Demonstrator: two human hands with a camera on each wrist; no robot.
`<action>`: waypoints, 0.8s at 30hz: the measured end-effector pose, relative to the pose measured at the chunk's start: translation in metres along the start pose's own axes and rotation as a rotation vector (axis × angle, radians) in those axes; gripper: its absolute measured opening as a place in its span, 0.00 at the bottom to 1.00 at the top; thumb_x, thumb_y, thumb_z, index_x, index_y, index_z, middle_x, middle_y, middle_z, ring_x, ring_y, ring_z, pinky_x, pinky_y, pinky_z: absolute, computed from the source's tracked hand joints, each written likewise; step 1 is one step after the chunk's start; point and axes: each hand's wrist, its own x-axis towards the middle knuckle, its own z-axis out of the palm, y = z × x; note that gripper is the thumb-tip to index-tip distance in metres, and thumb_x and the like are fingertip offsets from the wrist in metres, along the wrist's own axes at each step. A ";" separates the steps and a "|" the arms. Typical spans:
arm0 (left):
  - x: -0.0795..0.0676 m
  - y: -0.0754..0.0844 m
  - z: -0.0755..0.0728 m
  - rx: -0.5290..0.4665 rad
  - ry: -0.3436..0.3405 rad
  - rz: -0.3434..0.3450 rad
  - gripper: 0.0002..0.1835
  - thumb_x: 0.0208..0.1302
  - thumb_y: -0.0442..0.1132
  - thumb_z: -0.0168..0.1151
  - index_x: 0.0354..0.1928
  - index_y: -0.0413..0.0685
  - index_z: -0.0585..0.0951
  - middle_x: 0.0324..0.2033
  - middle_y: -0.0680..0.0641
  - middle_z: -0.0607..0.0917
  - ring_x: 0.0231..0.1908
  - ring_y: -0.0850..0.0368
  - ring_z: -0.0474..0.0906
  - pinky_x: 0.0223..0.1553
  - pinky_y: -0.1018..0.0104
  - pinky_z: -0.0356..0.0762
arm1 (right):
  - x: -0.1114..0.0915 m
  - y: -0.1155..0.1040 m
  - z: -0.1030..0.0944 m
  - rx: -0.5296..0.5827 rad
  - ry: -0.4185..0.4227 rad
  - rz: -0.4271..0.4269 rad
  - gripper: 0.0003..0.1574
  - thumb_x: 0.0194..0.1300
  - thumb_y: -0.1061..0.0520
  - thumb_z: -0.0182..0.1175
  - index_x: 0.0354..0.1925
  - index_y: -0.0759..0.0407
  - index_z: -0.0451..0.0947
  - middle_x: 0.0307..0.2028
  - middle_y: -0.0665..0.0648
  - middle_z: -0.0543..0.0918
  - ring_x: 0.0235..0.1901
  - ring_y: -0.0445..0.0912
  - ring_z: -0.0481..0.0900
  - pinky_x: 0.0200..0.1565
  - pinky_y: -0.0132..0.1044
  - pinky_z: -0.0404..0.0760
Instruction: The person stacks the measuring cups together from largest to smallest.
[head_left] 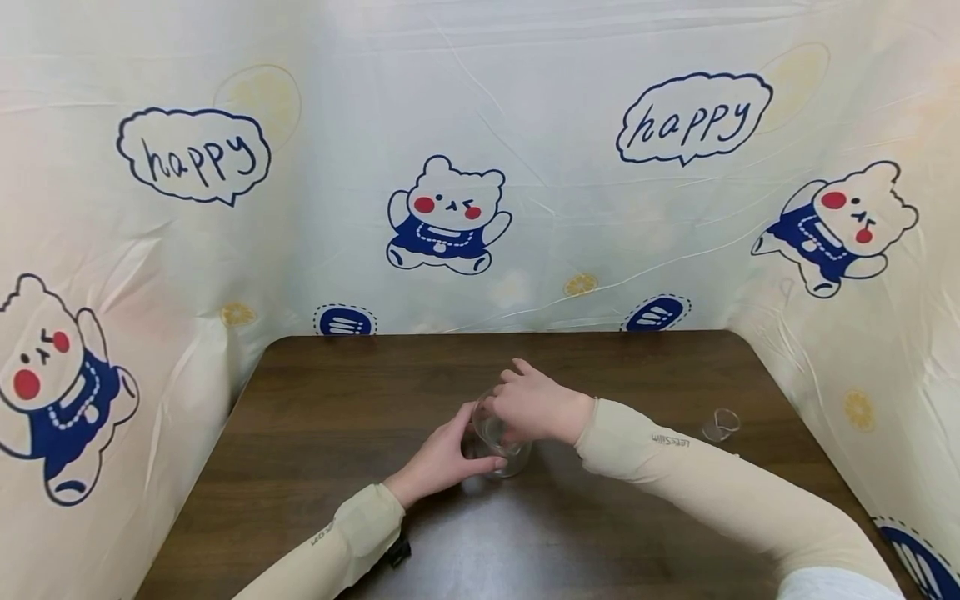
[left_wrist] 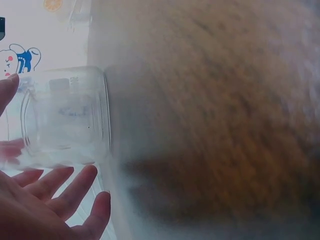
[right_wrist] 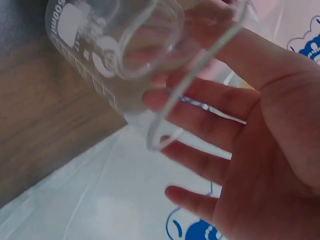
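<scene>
A clear glass beaker [head_left: 504, 446] with white printed markings stands mid-table. My right hand [head_left: 536, 404] drapes over its top from the right, fingers curled over the rim. In the right wrist view the beaker [right_wrist: 115, 55] looks tilted, its rim against the fingers of my right hand [right_wrist: 260, 135]. My left hand [head_left: 442, 458] reaches in from the left and touches the beaker's side near the base. The left wrist view shows the beaker [left_wrist: 65, 117] between the thumb and the straight, spread fingers of my left hand [left_wrist: 50, 200].
The dark brown wooden table [head_left: 337, 392] is walled on three sides by a cream cloth [head_left: 525, 125] printed with bears and "happy" bubbles. A small clear beaker [head_left: 721, 424] stands near the right edge, behind my right forearm.
</scene>
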 end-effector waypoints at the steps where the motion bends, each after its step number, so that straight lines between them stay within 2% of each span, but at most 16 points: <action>1: 0.000 0.000 0.000 0.003 -0.001 -0.001 0.46 0.46 0.66 0.67 0.66 0.75 0.55 0.61 0.60 0.69 0.55 0.56 0.73 0.54 0.51 0.71 | -0.002 0.001 -0.002 0.000 0.008 -0.008 0.29 0.53 0.41 0.67 0.54 0.41 0.78 0.48 0.45 0.82 0.49 0.48 0.73 0.61 0.56 0.61; 5: 0.001 0.000 0.000 0.017 -0.006 -0.010 0.46 0.46 0.67 0.66 0.66 0.74 0.55 0.61 0.59 0.69 0.55 0.55 0.73 0.53 0.51 0.72 | -0.011 0.005 -0.010 0.012 0.034 -0.037 0.27 0.56 0.42 0.65 0.54 0.44 0.78 0.47 0.45 0.82 0.49 0.48 0.74 0.56 0.50 0.68; 8: 0.001 0.000 0.000 0.024 -0.007 -0.017 0.46 0.45 0.68 0.66 0.66 0.72 0.55 0.61 0.58 0.69 0.55 0.54 0.73 0.53 0.52 0.72 | -0.018 0.008 -0.014 0.013 0.065 -0.046 0.24 0.57 0.41 0.64 0.50 0.46 0.80 0.43 0.46 0.83 0.46 0.47 0.75 0.49 0.46 0.72; 11: 0.001 0.001 0.000 0.019 -0.007 -0.008 0.46 0.46 0.68 0.66 0.66 0.69 0.57 0.61 0.56 0.69 0.55 0.52 0.73 0.53 0.51 0.72 | -0.024 0.011 -0.017 0.015 0.086 -0.053 0.20 0.57 0.40 0.63 0.44 0.48 0.81 0.40 0.47 0.82 0.43 0.46 0.75 0.45 0.43 0.73; 16: 0.001 0.001 -0.001 0.018 -0.004 0.009 0.47 0.47 0.67 0.66 0.67 0.63 0.58 0.61 0.53 0.69 0.55 0.51 0.73 0.53 0.50 0.71 | -0.032 0.016 -0.020 0.048 0.106 -0.086 0.19 0.59 0.40 0.62 0.42 0.50 0.80 0.34 0.46 0.81 0.37 0.44 0.76 0.40 0.39 0.75; 24: 0.002 0.000 -0.001 0.036 0.004 0.017 0.46 0.46 0.67 0.66 0.66 0.65 0.58 0.60 0.55 0.70 0.54 0.52 0.75 0.53 0.52 0.72 | -0.047 0.026 -0.020 0.098 0.190 -0.112 0.17 0.58 0.44 0.65 0.43 0.50 0.80 0.33 0.46 0.79 0.36 0.43 0.76 0.38 0.38 0.75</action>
